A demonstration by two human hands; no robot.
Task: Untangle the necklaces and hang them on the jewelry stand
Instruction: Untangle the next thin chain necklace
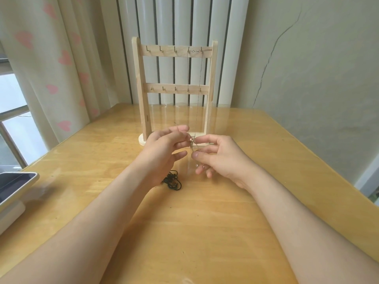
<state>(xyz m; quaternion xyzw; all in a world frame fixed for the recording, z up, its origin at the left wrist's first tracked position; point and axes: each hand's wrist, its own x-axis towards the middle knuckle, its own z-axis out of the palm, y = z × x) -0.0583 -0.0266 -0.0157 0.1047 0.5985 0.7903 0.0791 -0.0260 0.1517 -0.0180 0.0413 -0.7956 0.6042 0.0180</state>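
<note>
A wooden jewelry stand (143, 78) with two rows of metal hooks stands at the back of the table. A thin silver necklace (200, 66) hangs from the two rightmost top hooks, its chain running down to a small pendant (192, 141) in front of the stand's base. My left hand (164, 148) pinches the pendant from the left. My right hand (217, 156) pinches it from the right, its other fingers loosely curled. A tangled black cord necklace (173, 180) lies on the table just below my left wrist.
The wooden table (205, 222) reaches towards me. A tablet on a white stand (14, 187) sits at its left edge. Behind the jewelry stand are a white radiator (184, 21), a curtain with pink hearts (51, 58) and a cracked wall (307, 68).
</note>
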